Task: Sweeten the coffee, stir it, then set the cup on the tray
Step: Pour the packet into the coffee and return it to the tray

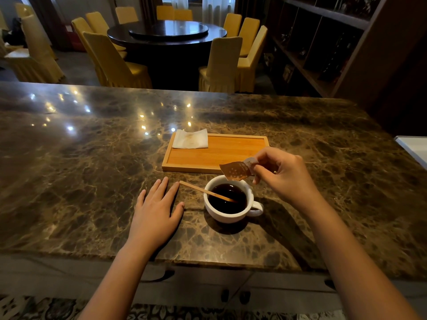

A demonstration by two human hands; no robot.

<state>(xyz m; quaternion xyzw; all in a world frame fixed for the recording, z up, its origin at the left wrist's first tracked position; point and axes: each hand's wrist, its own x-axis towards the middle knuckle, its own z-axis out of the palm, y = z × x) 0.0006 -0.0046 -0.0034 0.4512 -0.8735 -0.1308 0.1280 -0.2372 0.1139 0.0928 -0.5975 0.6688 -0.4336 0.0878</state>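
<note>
**Sachet tipped over cup, stirrer handle toward left hand**

White ceramic cup of black coffee [231, 200] on the dark marble table [92, 162], lower centre of frame, handle toward lower right. Thin wooden stirrer [205, 191] propped in it, long axis slanting up-left. Small brown sugar sachet [238, 170] angled mouth-down above the far rim, pinched in right hand [280, 175]. Left hand [157, 207] flat, open, empty, fingertips just beside the stirrer's tip, so nearer for stirring. Light wooden tray [215, 154] just beyond, folded white napkin [190, 139] at its upper-left corner.
</note>
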